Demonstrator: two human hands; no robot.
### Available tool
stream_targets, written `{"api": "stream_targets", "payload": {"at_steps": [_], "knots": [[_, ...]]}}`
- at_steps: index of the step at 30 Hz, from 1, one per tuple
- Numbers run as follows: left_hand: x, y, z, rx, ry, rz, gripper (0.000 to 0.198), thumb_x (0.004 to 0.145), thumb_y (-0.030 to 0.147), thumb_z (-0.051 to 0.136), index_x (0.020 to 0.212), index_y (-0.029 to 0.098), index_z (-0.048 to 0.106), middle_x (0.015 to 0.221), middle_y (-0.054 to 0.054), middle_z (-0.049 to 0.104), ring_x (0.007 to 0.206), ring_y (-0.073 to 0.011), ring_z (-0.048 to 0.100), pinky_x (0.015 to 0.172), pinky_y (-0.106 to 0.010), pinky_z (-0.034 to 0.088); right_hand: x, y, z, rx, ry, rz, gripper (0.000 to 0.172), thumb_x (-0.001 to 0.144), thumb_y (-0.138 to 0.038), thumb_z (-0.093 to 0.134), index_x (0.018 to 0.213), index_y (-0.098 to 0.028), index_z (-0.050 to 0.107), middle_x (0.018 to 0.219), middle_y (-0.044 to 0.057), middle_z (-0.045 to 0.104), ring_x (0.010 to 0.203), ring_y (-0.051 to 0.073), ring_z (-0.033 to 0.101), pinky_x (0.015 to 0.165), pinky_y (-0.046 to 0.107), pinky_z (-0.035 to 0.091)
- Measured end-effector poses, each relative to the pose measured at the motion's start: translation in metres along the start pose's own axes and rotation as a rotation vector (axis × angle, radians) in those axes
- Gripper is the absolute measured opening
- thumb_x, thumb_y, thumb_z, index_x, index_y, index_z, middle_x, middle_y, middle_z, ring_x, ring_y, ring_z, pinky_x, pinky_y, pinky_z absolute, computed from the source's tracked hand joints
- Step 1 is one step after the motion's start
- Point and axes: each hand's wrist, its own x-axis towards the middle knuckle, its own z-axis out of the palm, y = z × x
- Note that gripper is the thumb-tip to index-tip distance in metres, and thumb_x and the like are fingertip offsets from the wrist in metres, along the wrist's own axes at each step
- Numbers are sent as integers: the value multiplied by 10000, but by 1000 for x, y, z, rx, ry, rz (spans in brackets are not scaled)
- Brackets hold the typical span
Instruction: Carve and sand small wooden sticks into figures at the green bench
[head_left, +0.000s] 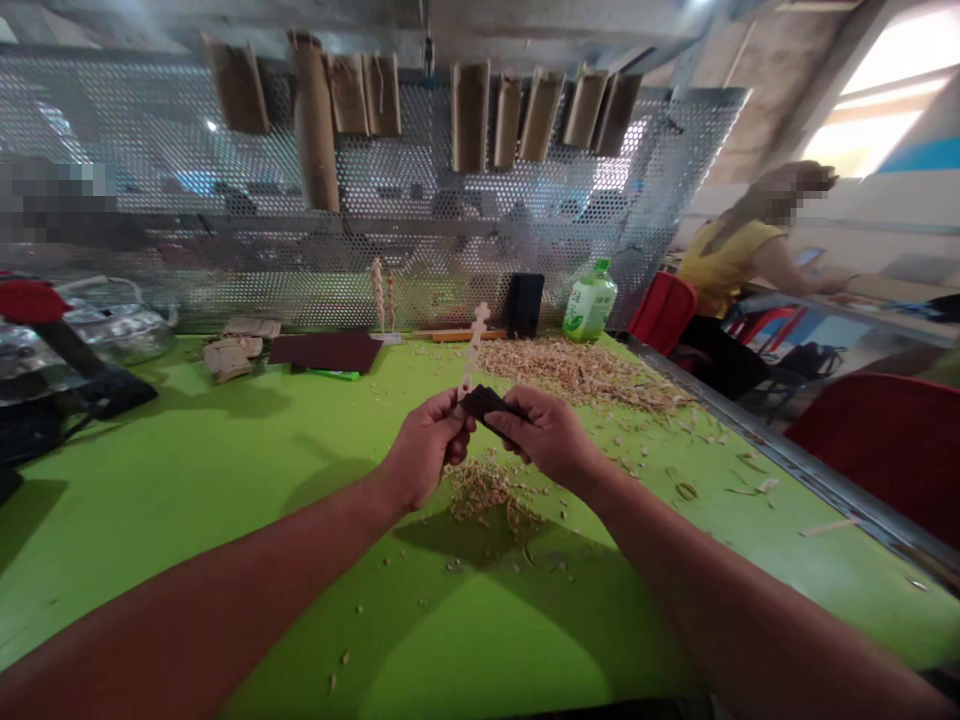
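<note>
Upright in my left hand (429,446) is a pale carved wooden strip (478,335) with a notched, wavy outline. The fingers close round its lower end. My right hand (551,432) grips a dark, flat, folded piece (487,403) that looks like sandpaper, thumb on top. Its tip meets the base of the carved strip, close to my left fingertips. Below both hands lies a small heap of wood shavings (487,495) on the green tabletop (300,580).
A larger pile of shavings (592,372) spreads behind, near a green-labelled bottle (590,302) and a black phone-like slab (525,305). Two carved sticks (379,295) stand by a dark brown sheet (326,350). A red-headed lamp-like object (34,300) is left. A person (731,240) sits right.
</note>
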Motion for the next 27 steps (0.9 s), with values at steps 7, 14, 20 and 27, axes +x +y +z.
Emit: {"api": "stream_targets", "payload": {"at_steps": [7,14,20,27], "knots": [[-1,11,-1,-94,20,59,267,828,221,653,1087,163,620,783,4,569,564,-63,483,542,-201,407,6,-3,-12,245,107,99,314,786,-481,654,753,-216,490,469,-71,484,359,67,409,338,192,298],[-4,13,5,-118,0,48,245,815,211,667,1049,167,610,803,-2,595,591,-72,510,561,-210,413,0,-4,-5,292,1,65,280,798,-463,643,815,-209,525,487,-74,491,375,68,424,345,197,331],[-3,8,2,-11,52,114,255,857,307,634,1078,181,639,754,0,582,537,-63,415,494,-199,308,-3,-2,0,439,-48,50,274,782,-418,669,759,-210,493,533,-53,547,428,83,485,388,219,417],[-4,4,3,88,68,104,323,853,404,645,1067,162,651,683,28,487,544,-63,380,504,-197,289,-4,-2,7,444,-146,40,270,789,-408,685,769,-194,521,575,-22,619,464,98,551,435,233,475]]}}
